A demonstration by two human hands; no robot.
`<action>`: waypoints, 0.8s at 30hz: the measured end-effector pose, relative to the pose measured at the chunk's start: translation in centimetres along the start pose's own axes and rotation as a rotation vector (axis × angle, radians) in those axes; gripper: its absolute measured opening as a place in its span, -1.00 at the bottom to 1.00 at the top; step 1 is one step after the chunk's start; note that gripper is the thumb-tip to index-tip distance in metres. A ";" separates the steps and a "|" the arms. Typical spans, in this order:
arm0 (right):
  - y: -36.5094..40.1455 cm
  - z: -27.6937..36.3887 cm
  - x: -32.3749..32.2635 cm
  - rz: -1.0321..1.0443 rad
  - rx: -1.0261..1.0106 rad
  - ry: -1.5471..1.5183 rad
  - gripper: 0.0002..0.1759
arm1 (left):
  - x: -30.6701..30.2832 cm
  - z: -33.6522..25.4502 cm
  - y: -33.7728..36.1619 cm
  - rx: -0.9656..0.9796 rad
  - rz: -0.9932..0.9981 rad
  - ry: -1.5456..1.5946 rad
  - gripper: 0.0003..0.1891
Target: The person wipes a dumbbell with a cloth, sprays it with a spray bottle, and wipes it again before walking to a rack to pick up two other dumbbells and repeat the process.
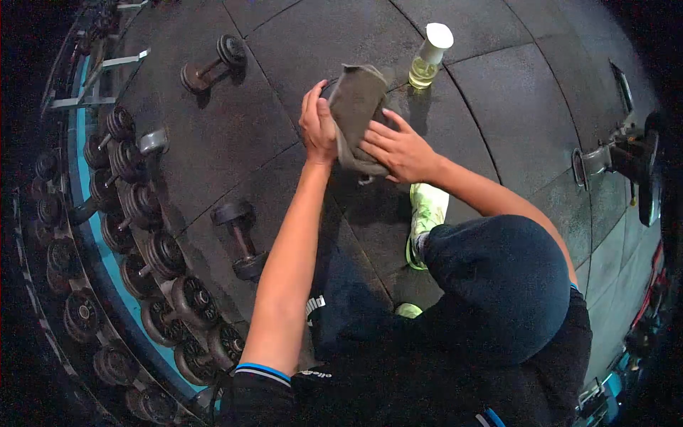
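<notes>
A grey-brown cloth [359, 99] is draped over a dark object, most of which it hides; only bits of dark edge show beside it. My left hand [319, 124] grips the left side of this bundle, thumb against the cloth. From the right, my right hand [400, 148] presses its fingers onto the cloth's lower part. Just beyond, to the upper right, a clear bottle [422, 71] with a white top and yellowish liquid stands upright on the dark floor.
One dumbbell [213, 64] lies at the upper left, another [242, 240] left of my left forearm. A rack of dumbbells [163, 256] runs down the left side. A light-coloured shoe [429, 213] is below my right hand. Gym equipment [626, 160] stands at the right.
</notes>
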State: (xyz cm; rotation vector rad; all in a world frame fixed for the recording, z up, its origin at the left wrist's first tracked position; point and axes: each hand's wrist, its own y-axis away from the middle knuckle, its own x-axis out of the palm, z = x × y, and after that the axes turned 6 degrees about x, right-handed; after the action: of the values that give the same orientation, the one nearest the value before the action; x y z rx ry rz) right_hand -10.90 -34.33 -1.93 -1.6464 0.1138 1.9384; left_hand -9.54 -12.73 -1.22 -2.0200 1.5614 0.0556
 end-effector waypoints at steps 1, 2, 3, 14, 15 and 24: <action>-1.3 -0.2 -0.8 0.063 0.042 0.038 -0.09 | 0.0 -0.1 0.0 -0.023 0.008 0.055 -0.24; -2.7 -0.8 -1.4 0.046 0.100 0.020 -0.07 | 0.2 0.6 0.1 -0.065 0.033 0.163 -0.20; -4.1 -1.6 -1.8 0.032 0.156 -0.001 -0.06 | 0.4 1.9 0.4 -0.113 0.056 0.269 -0.16; -3.2 0.3 0.8 -0.110 -0.014 0.132 -0.06 | -0.7 2.6 -0.5 -0.274 0.175 0.185 -0.12; -2.3 0.0 1.1 -0.101 -0.032 0.080 -0.09 | -0.7 1.9 -0.2 -0.226 0.173 0.175 -0.14; 6.4 -1.1 -0.5 -0.191 0.333 -0.475 -0.46 | -0.8 0.5 -0.5 -0.149 0.175 -0.026 -0.15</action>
State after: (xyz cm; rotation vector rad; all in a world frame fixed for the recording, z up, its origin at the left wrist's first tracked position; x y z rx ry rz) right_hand -13.00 -40.30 -3.63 -0.9244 0.0822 1.9794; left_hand -9.21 -11.72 -1.11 -1.9793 1.7600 0.2721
